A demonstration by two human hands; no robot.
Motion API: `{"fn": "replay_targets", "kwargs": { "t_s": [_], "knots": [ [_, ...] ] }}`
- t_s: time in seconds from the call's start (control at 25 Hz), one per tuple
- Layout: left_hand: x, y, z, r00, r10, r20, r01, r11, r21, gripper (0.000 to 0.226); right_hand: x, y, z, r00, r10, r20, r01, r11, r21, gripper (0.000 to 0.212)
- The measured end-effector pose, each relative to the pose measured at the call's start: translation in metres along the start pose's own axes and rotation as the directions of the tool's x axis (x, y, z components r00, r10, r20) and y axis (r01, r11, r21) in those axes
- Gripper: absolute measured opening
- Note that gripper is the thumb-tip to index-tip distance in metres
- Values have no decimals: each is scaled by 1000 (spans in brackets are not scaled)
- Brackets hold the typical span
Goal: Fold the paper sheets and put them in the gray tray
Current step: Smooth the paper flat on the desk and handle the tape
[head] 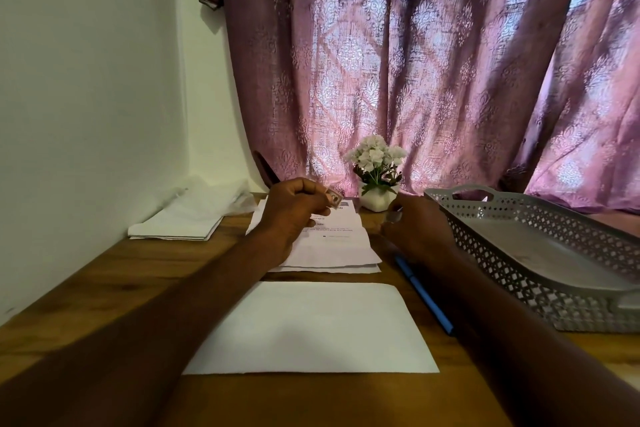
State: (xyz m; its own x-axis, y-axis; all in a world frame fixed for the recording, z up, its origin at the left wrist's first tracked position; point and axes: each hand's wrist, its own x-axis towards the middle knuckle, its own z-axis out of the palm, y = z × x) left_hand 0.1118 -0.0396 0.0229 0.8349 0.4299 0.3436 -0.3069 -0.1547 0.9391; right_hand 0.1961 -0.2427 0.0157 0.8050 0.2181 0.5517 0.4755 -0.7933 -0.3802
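Wooden counter point(104, 274) runs along a white wall, backed by a patterned pink curtain point(433, 62) and a small pot of white flowers point(377, 177). Locate the paper sheets: a loose stack point(339, 250) lies at the far centre of the counter, and one blank folded sheet point(311, 326) lies flat nearest you. The gray tray point(540, 253) stands to your right and appears to hold no paper yet. A blue pen point(424, 295) lies between the folded sheet and the tray. Your left hand point(294, 211) is over the stack, fingers curled around a small item pinched at the thumb; what the item is cannot be told. Your right hand point(415, 229) sits beside the stack with fingers curled; whether it holds anything cannot be told. Treat the sheets as light, thin and easily creased, and likely to slide on the smooth wood. Take each sheet by a free corner or edge, pinning the opposite side flat.
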Motion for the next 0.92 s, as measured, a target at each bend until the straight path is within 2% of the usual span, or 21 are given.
{"fn": "replay_targets", "kwargs": {
  "t_s": [0.12, 0.2, 0.28, 0.32, 0.36, 0.4, 0.44, 0.48, 0.56, 0.68, 0.76, 0.92],
  "knots": [
    [-2, -1, 2, 999, 13, 44, -15, 999, 45, 10, -1, 2, 0, 994, 0, 108, 10, 995, -95, 15],
    [-1, -3, 4, 999, 15, 53, -18, 997, 71, 11, -2, 2, 1, 986, -7, 168, 32, 989, -147, 23],
    [-1, -4, 3, 998, 23, 63, -28, 996, 82, 12, -2, -2, 0, 993, -32, 116, 48, 988, -144, 39],
    [-1, -4, 3, 997, 29, 69, -35, 996, 85, 13, -2, -6, -2, 999, -42, 31, 44, 997, -69, 41],
    [-2, -4, 3, 997, 36, 73, -42, 996, 84, 14, -3, -12, -4, 998, -28, -57, 33, 995, 89, 36],
    [-3, -2, 4, 997, 41, 71, -46, 996, 79, 15, -3, -20, -7, 996, 17, -92, 12, 951, 309, 33],
    [-3, -2, 4, 997, 43, 62, -48, 996, 73, 17, -3, -28, -10, 996, 66, -58, -28, 864, 503, 38],
    [-3, 0, 4, 998, 45, 48, -49, 996, 70, 20, -3, -34, -12, 997, 69, 21, -67, 784, 617, 43],
    [-3, 1, 4, 998, 63, 25, -65, 995, 71, 30, -8, -43, -14, 988, -17, 153, -90, 742, 665, 36],
    [-3, 1, 4, 993, 110, 38, -113, 990, 82, 41, -11, -44, -12, 971, -90, 223, -95, 707, 701, 12],
    [-3, 0, 5, 991, 124, 58, -129, 988, 85, 37, -8, -42, -10, 972, -44, 230, -141, 673, 726, 3],
    [-1, -4, 6, 990, 118, 80, -126, 987, 104, 13, -8, -42, -11, 968, 0, 252, -188, 664, 724, 8]
  ]
}}
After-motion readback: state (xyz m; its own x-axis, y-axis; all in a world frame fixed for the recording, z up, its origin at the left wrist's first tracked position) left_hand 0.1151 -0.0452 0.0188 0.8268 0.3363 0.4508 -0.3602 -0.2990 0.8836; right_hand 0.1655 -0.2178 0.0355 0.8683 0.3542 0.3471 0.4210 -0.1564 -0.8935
